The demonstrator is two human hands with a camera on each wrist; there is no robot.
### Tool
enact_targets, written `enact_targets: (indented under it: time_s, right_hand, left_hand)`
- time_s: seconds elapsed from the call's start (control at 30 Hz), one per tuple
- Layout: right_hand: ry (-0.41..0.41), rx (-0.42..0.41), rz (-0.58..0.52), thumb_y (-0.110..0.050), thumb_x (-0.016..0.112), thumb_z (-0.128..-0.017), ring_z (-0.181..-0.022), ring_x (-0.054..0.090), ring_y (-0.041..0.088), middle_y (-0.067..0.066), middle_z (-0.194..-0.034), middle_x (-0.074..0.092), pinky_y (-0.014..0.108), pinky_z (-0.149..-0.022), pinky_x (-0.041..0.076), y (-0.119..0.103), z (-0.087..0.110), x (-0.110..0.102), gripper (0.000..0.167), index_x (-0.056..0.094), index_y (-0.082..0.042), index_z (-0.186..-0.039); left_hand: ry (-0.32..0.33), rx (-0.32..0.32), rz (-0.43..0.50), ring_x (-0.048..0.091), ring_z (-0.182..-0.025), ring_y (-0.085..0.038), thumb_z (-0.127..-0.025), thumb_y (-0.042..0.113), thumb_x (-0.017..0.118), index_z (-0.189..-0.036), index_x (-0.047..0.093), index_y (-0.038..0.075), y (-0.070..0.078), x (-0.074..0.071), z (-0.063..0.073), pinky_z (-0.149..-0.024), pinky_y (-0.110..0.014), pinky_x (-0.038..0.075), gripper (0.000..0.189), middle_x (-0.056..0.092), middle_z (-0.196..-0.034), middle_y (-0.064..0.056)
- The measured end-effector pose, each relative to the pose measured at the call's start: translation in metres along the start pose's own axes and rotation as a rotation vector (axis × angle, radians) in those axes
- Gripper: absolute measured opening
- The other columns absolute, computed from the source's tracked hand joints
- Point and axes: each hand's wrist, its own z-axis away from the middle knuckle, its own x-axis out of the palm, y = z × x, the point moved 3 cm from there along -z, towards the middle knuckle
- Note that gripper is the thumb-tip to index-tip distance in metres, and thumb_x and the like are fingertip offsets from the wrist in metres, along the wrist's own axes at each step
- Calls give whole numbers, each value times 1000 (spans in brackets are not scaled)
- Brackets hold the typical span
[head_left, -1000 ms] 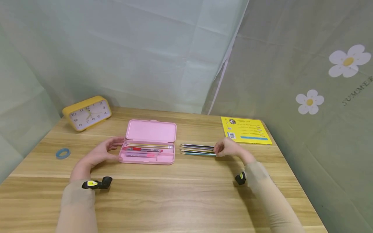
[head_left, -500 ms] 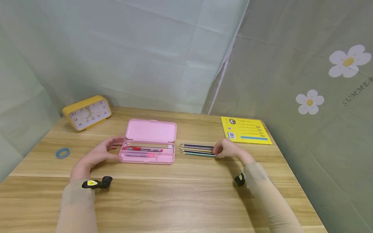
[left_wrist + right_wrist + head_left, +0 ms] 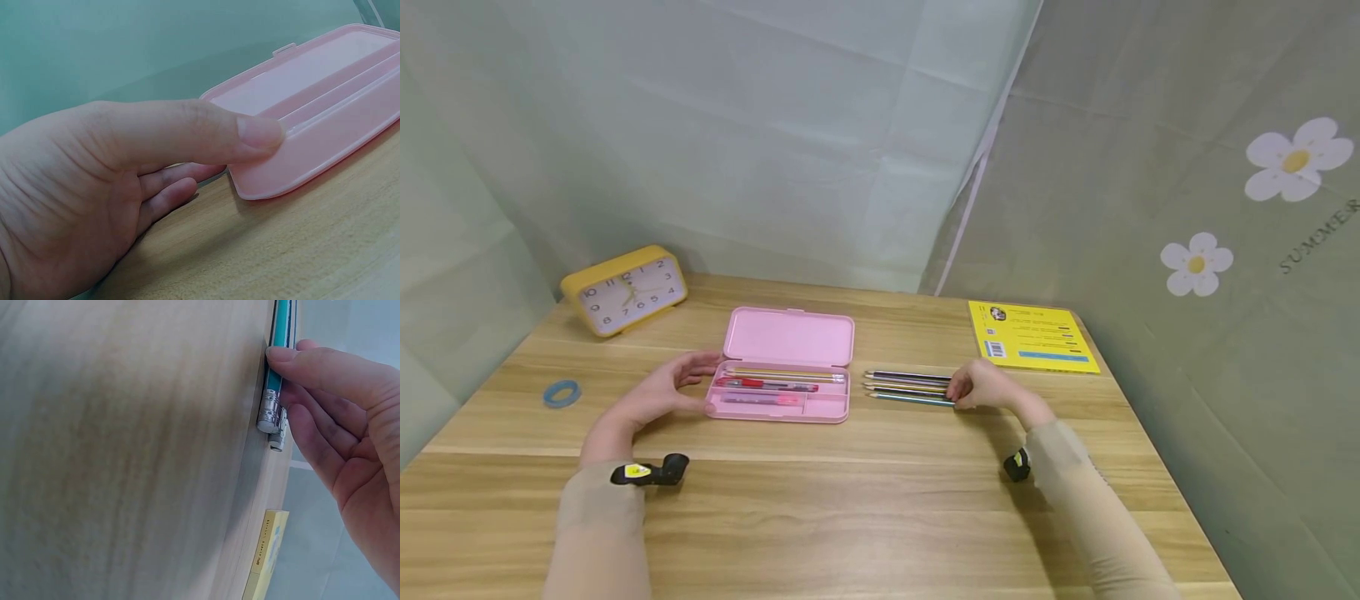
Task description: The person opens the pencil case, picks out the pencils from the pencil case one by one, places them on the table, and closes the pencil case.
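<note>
A pink pencil case [image 3: 827, 408] lies with its lid up in the middle of the table. Yellowish pencils [image 3: 786, 375], a red pen [image 3: 767, 385] and a pink-capped pen [image 3: 760, 400] are inside it. My left hand [image 3: 658, 392] holds the case's left end, thumb at the front corner and fingers toward the back; in the left wrist view the thumb [image 3: 259, 132] touches the case wall [image 3: 312, 150]. To the right, several pencils [image 3: 910, 387] lie side by side, points leftward. My right hand [image 3: 988, 385] grips their eraser ends, its thumb against the teal pencil [image 3: 273, 381].
A yellow alarm clock [image 3: 625, 292] stands at the back left, with a blue ring-shaped roll [image 3: 561, 394] in front of it. A yellow book [image 3: 1033, 337] lies behind my right hand. Curtains [image 3: 775, 150] hang behind the table and along its sides.
The right hand has shifted very slightly left and toward the table's front at the pencil ends. My left hand and the pencil case have stayed put.
</note>
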Motion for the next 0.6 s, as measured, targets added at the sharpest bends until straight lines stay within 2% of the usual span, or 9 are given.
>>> enact_targets:
  time_s: [0.6]
  right_hand:
    - [51, -34, 22, 4, 77, -74, -72, 65, 7, 5, -79, 73, 21, -68, 56, -1, -1, -2, 13, 72, -2, -84]
  left_hand:
    - [-3, 4, 5, 39, -134, -39, -78, 20, 82, -149, 32, 2, 0, 0, 0, -94, -8, 35, 88, 42, -149, -22]
